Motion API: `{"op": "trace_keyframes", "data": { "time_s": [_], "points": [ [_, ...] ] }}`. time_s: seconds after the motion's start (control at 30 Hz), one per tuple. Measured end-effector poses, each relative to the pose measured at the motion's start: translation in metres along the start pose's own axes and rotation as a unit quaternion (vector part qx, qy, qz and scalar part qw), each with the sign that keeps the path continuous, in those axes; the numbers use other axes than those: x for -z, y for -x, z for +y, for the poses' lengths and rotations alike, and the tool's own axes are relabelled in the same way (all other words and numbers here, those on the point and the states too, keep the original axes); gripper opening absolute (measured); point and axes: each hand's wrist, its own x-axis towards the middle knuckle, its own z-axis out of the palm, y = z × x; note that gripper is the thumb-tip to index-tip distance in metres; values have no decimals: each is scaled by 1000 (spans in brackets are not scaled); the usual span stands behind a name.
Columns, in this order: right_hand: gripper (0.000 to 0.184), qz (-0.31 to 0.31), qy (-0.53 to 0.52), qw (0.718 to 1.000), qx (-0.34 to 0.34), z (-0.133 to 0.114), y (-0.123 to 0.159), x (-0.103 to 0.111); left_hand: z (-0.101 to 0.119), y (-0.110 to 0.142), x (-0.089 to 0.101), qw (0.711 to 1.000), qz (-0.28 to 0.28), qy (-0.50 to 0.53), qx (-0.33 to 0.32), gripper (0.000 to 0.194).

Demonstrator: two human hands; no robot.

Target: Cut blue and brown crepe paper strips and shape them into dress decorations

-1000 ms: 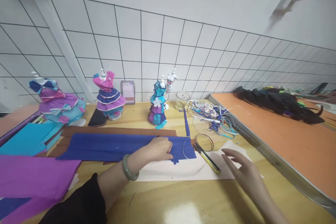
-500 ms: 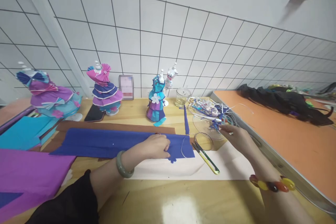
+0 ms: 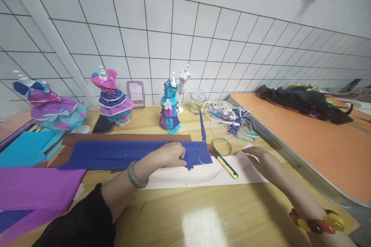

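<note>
My left hand (image 3: 172, 154) rests on a long blue sheet (image 3: 116, 154), its fingers curled under. Whatever those fingers may pinch is hidden. Beneath the front edge of the blue sheet, a small blue flower-shaped piece (image 3: 189, 167) shows. My right hand (image 3: 262, 160) hovers over the right end of a pale pinkish-white strip (image 3: 179, 179), fingers loosely stretched and nothing seen in them. Between the hands lie yellow-and-green thread snips (image 3: 224, 164), near a ring of thin cord (image 3: 222, 146). A narrow blue strip (image 3: 202, 127) lies beyond the snips.
Small dress forms in paper-like dresses, such as a pink-and-blue one (image 3: 111, 98) and a teal one (image 3: 169, 108), stand along the back. A glass cup (image 3: 198, 102) and a pile of ribbon scraps (image 3: 228, 115) sit back right. Purple sheets (image 3: 37, 185) lie left.
My right hand has drawn back from the ribbon scraps towards me, and its fingers have loosened. My left hand stays on the blue sheet. The camera view has shifted slightly.
</note>
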Motion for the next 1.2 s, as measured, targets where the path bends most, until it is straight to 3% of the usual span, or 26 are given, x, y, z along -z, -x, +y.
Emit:
{"op": "trace_keyframes", "data": {
  "time_s": [0.27, 0.47, 0.6, 0.77, 0.9, 1.03, 1.1, 1.2],
  "points": [
    [23, -25, -109, 988, 108, -95, -17, -1, -7, 1, -2, 1000, -4, 9, -10, 28],
    [22, -45, -106, 975, 192, -135, -22, -12, -11, 0, -2, 999, -17, 18, -22, 28],
    [22, -49, -120, 969, 212, -146, -29, -13, -11, -1, -5, 1000, -8, 9, -12, 27],
    [21, -7, -138, 979, 153, -124, -46, -13, -9, 0, -2, 1000, -11, 9, -9, 26],
    [27, -6, -99, 994, 33, -77, -60, -11, -7, 1, 1, 1000, -10, 13, -7, 25],
    [32, 50, -3, 996, -70, -23, -74, -9, -7, 1, 1, 1000, -9, 16, -7, 25],
    [32, 52, 33, 995, -83, -2, -85, -8, -9, 0, -1, 1000, -7, 18, -7, 24],
    [30, 31, 65, 996, -46, 17, -106, -6, -12, -1, -2, 1000, -5, 22, -11, 24]
  ]
}}
